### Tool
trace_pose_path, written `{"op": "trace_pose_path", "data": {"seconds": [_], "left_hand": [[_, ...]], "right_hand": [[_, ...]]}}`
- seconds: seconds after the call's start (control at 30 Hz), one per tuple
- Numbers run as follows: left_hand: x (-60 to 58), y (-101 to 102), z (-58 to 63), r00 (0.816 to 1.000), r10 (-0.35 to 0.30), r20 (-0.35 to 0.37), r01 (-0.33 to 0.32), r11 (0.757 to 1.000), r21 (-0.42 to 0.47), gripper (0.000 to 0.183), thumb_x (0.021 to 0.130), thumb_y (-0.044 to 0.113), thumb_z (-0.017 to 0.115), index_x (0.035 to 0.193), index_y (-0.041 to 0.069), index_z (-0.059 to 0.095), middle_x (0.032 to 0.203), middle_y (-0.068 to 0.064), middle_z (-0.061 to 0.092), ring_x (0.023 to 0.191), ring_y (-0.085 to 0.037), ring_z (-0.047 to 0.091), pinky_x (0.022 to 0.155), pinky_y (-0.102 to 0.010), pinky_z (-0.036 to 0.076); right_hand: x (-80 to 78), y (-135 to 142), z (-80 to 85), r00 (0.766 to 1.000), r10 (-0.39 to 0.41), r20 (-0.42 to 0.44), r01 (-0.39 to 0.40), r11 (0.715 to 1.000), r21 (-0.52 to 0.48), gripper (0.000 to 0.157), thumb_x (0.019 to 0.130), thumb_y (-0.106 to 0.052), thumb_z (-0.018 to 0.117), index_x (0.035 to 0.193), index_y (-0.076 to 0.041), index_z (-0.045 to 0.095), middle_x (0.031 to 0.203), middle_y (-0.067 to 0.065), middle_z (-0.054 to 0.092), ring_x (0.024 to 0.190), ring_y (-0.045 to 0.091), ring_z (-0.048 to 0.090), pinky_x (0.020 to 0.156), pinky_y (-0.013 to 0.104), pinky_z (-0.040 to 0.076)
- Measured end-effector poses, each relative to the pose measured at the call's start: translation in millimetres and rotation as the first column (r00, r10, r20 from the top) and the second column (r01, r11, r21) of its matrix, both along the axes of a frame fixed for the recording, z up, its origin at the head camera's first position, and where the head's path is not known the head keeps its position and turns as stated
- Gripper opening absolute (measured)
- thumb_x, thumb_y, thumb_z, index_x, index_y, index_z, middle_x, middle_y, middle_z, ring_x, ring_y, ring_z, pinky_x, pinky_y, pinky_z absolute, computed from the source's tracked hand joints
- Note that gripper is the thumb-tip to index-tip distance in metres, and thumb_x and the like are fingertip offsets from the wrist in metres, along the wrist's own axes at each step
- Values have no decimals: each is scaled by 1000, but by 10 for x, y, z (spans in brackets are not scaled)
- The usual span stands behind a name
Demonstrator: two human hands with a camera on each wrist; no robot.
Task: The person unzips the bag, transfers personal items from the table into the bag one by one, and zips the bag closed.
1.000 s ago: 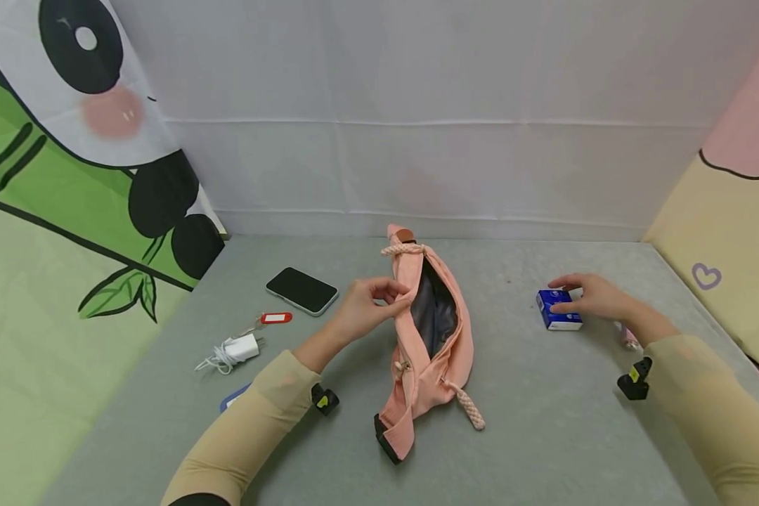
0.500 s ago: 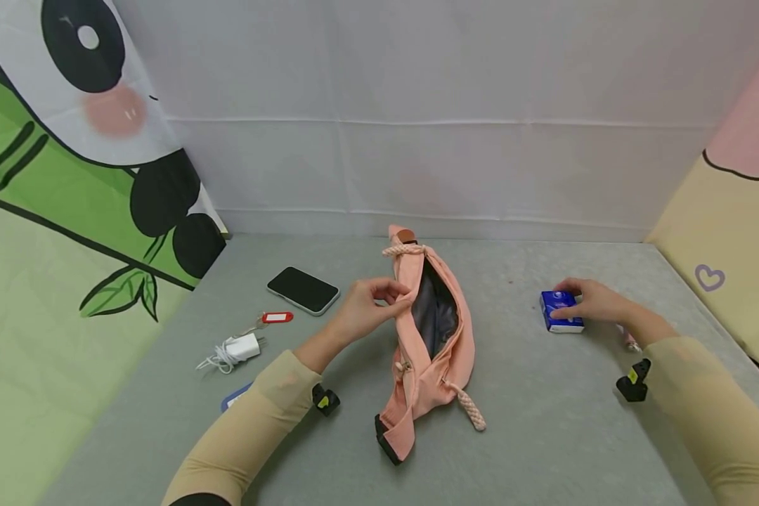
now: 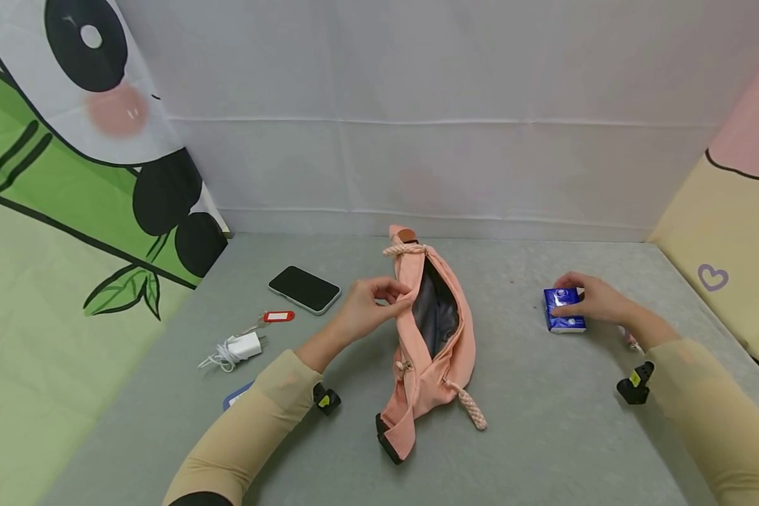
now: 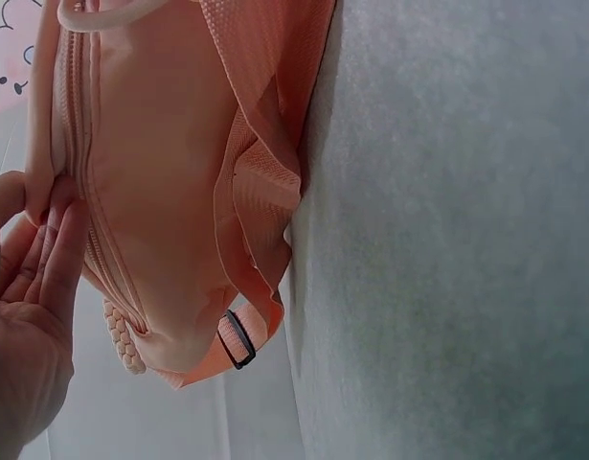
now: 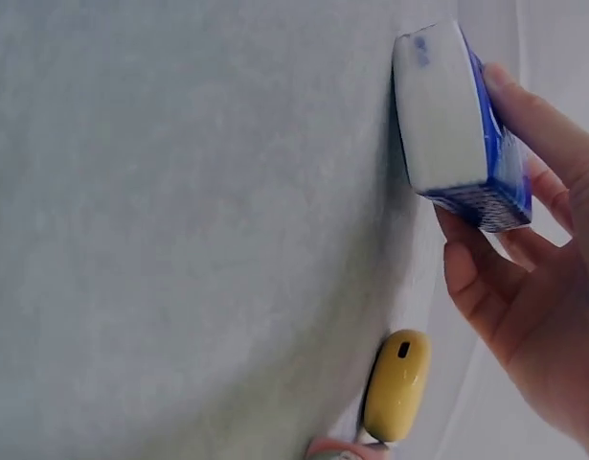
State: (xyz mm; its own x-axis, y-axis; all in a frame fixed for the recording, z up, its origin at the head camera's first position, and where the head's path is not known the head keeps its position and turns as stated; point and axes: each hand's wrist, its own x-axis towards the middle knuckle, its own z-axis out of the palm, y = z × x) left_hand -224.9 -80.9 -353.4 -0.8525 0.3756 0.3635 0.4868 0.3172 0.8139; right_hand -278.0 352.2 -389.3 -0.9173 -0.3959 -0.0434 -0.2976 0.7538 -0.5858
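Note:
A pink waist bag [image 3: 464,351] lies on the grey table with its mouth gaping, showing the dark lining [image 3: 431,313]. My left hand [image 3: 363,309] pinches the left edge of that opening between thumb and fingers. In the left wrist view, the pinched fabric is beside the zipper [image 4: 79,125]. To the right of the bag, my right hand [image 3: 597,301] grips a blue-and-white tissue pack [image 3: 559,299], thumb on one side and fingers on the other. The right wrist view has the tissue pack [image 5: 442,115] tilted, close over the table.
Left of the bag lie a phone [image 3: 303,289], a red key tag [image 3: 279,316] and a white charger [image 3: 245,346] with its cable. A blue-edged item [image 3: 230,403] is partly under my left sleeve. A yellow oval object [image 5: 397,385] sits near my right hand.
My right fingers have closed round the tissue pack, which has shifted slightly right and tipped up. My left hand keeps its pinch on the bag's edge.

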Motion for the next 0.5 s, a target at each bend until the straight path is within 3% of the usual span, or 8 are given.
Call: {"op": "trace_pose_path", "data": {"seconds": [0.13,0.3,0.5], "left_hand": [[127,18,158,1000,1,-3,-1,1000,-3,12,87,1,71,98,-5,71,78,-14,66,70,-26,64,56,-23,44],[143,9,176,1000,3,4,-3,1000,-2,13,88,0,71,98,-7,70,78,-14,66,70,-24,63,56,-23,45],[148,-1,179,1000,9,8,-9,1000,2,13,88,1,71,98,-6,71,78,-14,66,70,-24,63,57,-22,44]], "right_hand": [[39,-36,46,1000,-5,-8,4,1000,-22,47,88,-26,74,122,1,55,122,27,55,112,43,48,95,66,33],[64,-64,61,999,-36,-24,34,998,-55,48,90,-25,72,127,1,55,126,29,52,110,44,52,90,58,44],[106,-157,165,997,-67,-31,61,984,-167,45,96,-19,64,133,5,51,130,34,48,111,53,54,80,41,54]]}}
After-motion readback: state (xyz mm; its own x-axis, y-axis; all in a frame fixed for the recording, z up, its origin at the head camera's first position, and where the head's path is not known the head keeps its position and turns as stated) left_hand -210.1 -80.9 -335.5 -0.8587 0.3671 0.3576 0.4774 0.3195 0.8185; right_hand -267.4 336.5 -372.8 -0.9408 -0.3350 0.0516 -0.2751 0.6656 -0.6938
